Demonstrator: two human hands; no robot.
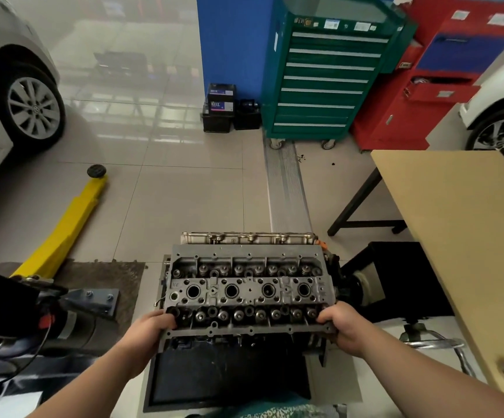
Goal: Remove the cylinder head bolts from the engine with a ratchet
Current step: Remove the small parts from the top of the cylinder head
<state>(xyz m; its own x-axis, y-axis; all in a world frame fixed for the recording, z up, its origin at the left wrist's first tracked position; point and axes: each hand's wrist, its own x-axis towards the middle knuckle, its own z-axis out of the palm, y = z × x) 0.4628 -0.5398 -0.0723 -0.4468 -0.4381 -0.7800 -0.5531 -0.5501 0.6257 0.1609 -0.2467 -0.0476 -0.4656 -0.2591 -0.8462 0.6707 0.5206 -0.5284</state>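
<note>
One cylinder head [249,289] sits atop the engine at lower centre, showing four round plug wells in a row; the left hand [151,328] and the right hand [342,328] each grip a near corner, fingers curled over its edge.

Engine [250,292] sits dead center, left hand [146,330] and right hand [342,328] on its near corners. Bench [462,224] to the right, tool cabinet [329,70] behind, lift arm [63,224] left.

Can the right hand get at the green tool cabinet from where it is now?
Probably not: the right hand grips the cylinder head at its near right corner, and the green tool cabinet stands far across the floor.
</note>
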